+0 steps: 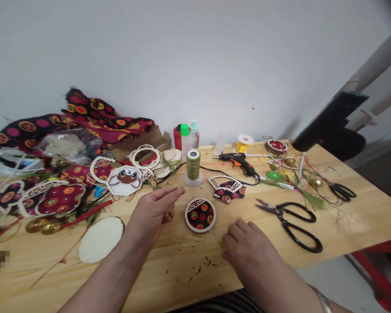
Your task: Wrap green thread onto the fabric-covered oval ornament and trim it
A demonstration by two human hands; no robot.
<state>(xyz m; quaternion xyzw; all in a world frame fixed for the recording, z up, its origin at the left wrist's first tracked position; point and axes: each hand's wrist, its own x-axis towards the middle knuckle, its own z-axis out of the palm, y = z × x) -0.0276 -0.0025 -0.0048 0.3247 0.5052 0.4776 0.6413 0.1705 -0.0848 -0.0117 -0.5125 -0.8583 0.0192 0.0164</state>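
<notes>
a round wooden-framed fabric ornament lies flat near the desk's front edge, between the 2 hands. the left hand has its grip pinched, thumb against forefinger; whether anything thin is caught there, i cannot tell. the right hand is curled, fingertips hidden, so i cannot tell its grip or contents. an olive thread spool stands upright toward the back edge.

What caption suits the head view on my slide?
The left hand and right hand flank a round ornament on a wooden table, near green thread, scissors and a glue gun.
</notes>
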